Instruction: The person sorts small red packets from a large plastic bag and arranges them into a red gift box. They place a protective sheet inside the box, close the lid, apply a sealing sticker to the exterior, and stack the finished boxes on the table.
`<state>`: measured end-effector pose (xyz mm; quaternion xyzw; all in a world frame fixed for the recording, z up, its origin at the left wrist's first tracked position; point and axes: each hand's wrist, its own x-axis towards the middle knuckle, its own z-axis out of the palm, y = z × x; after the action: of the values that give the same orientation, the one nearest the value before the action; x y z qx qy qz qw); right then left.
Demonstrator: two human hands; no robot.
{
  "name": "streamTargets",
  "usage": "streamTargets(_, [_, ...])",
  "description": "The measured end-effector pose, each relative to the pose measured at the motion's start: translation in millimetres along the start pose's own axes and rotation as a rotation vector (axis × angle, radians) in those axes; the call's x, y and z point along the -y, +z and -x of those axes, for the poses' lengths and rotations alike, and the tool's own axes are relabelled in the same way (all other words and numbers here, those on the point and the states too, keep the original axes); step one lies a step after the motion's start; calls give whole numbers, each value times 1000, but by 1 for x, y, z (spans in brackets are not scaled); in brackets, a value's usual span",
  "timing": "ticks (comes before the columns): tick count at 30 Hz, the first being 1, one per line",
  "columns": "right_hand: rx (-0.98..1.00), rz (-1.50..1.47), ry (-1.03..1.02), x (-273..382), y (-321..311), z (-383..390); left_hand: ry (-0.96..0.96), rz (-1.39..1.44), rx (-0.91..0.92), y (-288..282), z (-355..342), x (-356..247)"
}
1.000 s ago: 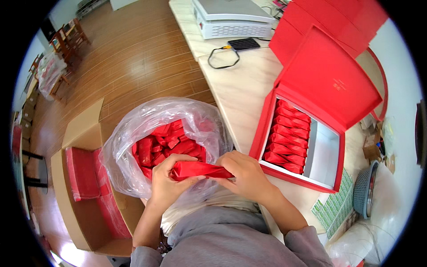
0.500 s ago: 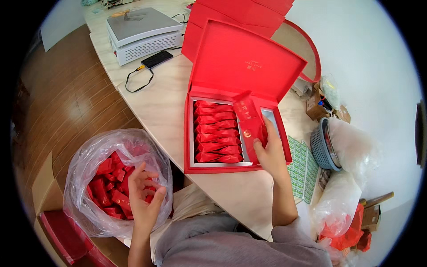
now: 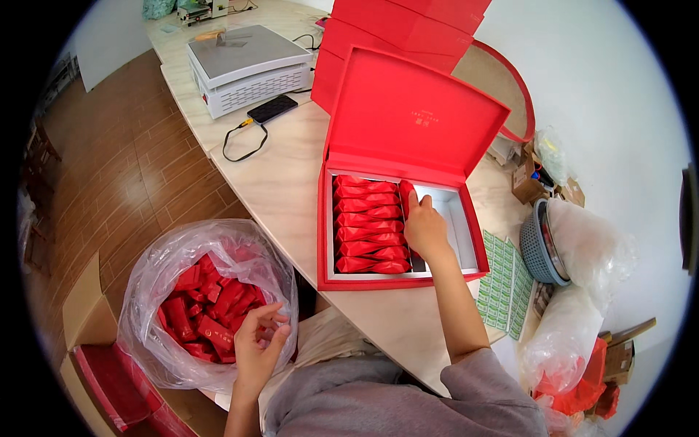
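A red gift box [image 3: 473, 273] with its lid [image 3: 415, 109] raised sits on the table. Several shiny red packets [image 3: 371, 218] lie stacked in a column in its left compartment. My right hand [image 3: 426, 226] reaches into the box just right of that column, its fingers closed on another red packet [image 3: 405, 191], mostly hidden beneath the hand. The box's right part shows its bare silvery-white lining. My left hand [image 3: 260, 341] hovers by the right side of a clear plastic bag [image 3: 145, 313], fingers apart and loosely bent, holding nothing. Many loose red packets [image 3: 216, 333] fill the bag.
Behind the open lid stand more red boxes [image 3: 400, 33] and a round red-rimmed tray [image 3: 506, 80]. A white machine [image 3: 247, 69] and a phone [image 3: 273, 109] with a cord are at the far left. Green sticker sheets [image 3: 502, 284] and a grey basket [image 3: 537, 244] lie right of the box.
My right hand has lowered the red packet from above the box into it, beside the column. My left hand stays near the bag. The whole view has shifted slightly.
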<state>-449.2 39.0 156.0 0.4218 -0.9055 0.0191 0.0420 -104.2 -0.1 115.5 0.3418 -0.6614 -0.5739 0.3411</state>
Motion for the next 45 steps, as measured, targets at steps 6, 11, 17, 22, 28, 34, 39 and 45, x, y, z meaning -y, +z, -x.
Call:
streamTargets(6, [-102,-43,-23,-6,19,38,-57,20,29,-3,4,9])
streamTargets(11, [-79,97,-81,-17,-1,55,-73,34,-1,0,7,18])
streamTargets(17, [-341,-67,-59,-2,-43,55,-82,32,-78,-15,9,22])
streamTargets(22, [-276,-798,-114,66,-65,64,-39,-59,-233,-37,-2,51])
streamTargets(28, [403,-1059,-619,218,6,109,-279,226,-609,-81,26,89])
streamTargets(34, [33,-688,-830,260,156,117,-367,342,-737,-97,55,111])
streamTargets(39, [277,-763,-399,284,141,47,-330,361,-740,-106,59,112])
streamTargets(45, [199,-757,-372,314,150,25,-167,395,-788,-130,24,97])
